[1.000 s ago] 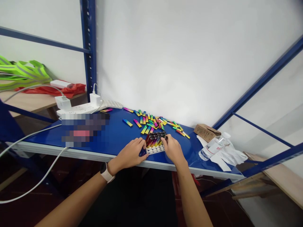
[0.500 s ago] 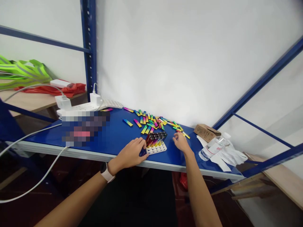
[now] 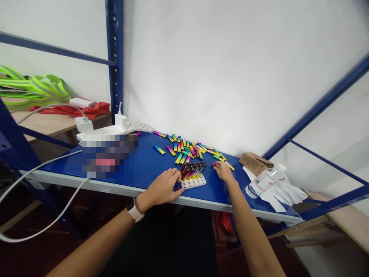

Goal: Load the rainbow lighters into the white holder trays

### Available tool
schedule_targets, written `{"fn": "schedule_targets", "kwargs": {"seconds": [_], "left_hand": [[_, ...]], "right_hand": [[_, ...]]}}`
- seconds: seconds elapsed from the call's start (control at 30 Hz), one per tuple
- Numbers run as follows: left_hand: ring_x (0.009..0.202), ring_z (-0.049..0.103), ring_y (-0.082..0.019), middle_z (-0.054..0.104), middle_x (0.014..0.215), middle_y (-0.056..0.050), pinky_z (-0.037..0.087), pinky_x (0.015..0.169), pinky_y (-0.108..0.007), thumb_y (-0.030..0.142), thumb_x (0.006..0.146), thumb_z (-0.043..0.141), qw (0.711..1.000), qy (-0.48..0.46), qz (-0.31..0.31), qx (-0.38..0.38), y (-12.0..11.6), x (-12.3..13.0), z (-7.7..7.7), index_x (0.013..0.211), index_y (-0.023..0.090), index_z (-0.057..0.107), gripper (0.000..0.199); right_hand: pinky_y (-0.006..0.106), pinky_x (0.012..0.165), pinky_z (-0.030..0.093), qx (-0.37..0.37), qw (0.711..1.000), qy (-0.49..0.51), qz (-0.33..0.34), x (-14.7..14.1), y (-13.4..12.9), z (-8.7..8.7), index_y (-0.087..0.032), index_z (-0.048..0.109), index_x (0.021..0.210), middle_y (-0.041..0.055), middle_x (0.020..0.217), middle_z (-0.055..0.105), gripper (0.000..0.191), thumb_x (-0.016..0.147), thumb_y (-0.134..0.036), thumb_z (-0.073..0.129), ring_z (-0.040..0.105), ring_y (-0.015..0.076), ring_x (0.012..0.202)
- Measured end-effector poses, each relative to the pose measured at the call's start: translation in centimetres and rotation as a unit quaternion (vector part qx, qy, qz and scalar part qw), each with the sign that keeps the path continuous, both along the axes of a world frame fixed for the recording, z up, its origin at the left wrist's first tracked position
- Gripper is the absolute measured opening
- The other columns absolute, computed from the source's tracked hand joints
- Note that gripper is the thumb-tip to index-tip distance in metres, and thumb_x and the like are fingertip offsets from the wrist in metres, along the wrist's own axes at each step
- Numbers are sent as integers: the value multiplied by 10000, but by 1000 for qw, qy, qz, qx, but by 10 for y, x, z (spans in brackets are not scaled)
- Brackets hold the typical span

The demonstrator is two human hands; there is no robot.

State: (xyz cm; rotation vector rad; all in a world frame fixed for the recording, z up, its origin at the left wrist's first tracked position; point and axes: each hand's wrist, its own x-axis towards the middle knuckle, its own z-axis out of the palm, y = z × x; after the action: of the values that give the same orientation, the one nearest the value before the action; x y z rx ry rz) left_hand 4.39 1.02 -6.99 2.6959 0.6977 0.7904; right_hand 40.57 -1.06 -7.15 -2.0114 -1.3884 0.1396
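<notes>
A white perforated rack (image 3: 198, 182) stands near the table's front edge. Several slim upright pieces (image 3: 192, 169) with black tops and shiny red-to-yellow bodies fill its rear rows; holes along its front and right are bare. My left hand (image 3: 165, 186) is closed round the rack's left end, thumb in front and fingers behind. Right of the rack, my right hand (image 3: 224, 171) pinches a small red piece (image 3: 213, 164), mostly hidden by the fingers. Behind both hands lies a loose spread of slim, shiny rainbow-coloured pieces (image 3: 178, 158), too small to tell their kind.
On the right are a cardboard box (image 3: 253, 163), a clear plastic bottle (image 3: 262, 182) lying tilted, and white paper (image 3: 276, 202). A power strip (image 3: 100, 132) with chargers and another perforated rack (image 3: 142, 127) lie at the left. A white cable (image 3: 66, 200) hangs over the front edge.
My right hand has drawn slightly back from the loose pieces, and a small red piece now shows at its fingertips. My left hand stays on the rack. The whole view has shifted a little.
</notes>
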Motion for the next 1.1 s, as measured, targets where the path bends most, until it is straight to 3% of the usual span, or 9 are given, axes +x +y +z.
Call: {"fn": "schedule_targets", "kwargs": {"seconds": [0.13,0.27,0.47,0.57,0.67,0.77,0.93,1.03,1.1], "left_hand": [[946,548,-238,565,993,-34,423,880,-397,438,934,589,1000,3,2,0,0,0,0,944,229,482,236],[953,547,-243,567,999,-40,426,861,-394,441,934,589,1000,1,5,3,0,1,-1,947,228,489,236],[954,549,-244,571,1003,-37,429,857,-392,434,924,601,1000,4,-2,6,2,1,-2,942,233,493,229],[944,549,-243,570,993,-34,427,850,-390,424,921,603,1000,2,-1,9,2,1,-1,938,235,490,221],[935,546,-240,568,985,-32,424,847,-388,413,920,601,1000,0,0,10,2,1,-1,936,237,490,209],[925,541,-232,568,985,-30,428,847,-385,409,917,605,1000,-1,-5,6,3,1,-1,931,235,487,211],[924,537,-228,571,989,-32,425,845,-388,422,927,591,1000,-2,-6,6,4,2,-1,932,229,490,217],[930,541,-230,572,985,-36,425,847,-391,423,925,589,1000,-6,-9,8,4,1,-2,936,226,497,217],[934,544,-233,571,984,-37,426,848,-393,428,927,586,1000,-5,-10,7,4,1,-2,936,226,497,221]], "right_hand": [[357,703,537,70,988,132,44,-23,-11,-2,-187,686,842,22,724,699,292,749,-450,773,662,220,697],[332,608,546,160,950,264,42,-59,-30,-14,-211,572,827,-15,620,633,451,798,-645,690,638,183,569],[254,452,489,258,882,394,-6,-93,-53,-25,-231,479,876,-23,677,644,491,811,-671,685,614,138,497],[197,363,352,269,865,423,-11,-97,-57,-23,-228,499,849,-109,505,450,463,793,-611,754,451,85,373],[174,340,209,263,855,447,-1,-97,-57,-21,-201,586,868,-135,497,292,434,810,-601,745,270,40,352],[178,355,202,252,848,466,21,-96,-56,-21,-173,652,893,-105,558,332,475,853,-646,665,257,32,387],[186,388,300,254,843,472,44,-96,-56,-21,-197,663,989,-56,653,478,493,835,-665,672,420,61,457],[186,365,239,247,837,485,54,-95,-59,-19,-199,651,987,-70,615,447,505,842,-683,640,332,47,400],[188,354,191,239,832,498,56,-94,-60,-18,-194,623,884,-91,556,361,514,861,-705,578,241,39,367]]}}
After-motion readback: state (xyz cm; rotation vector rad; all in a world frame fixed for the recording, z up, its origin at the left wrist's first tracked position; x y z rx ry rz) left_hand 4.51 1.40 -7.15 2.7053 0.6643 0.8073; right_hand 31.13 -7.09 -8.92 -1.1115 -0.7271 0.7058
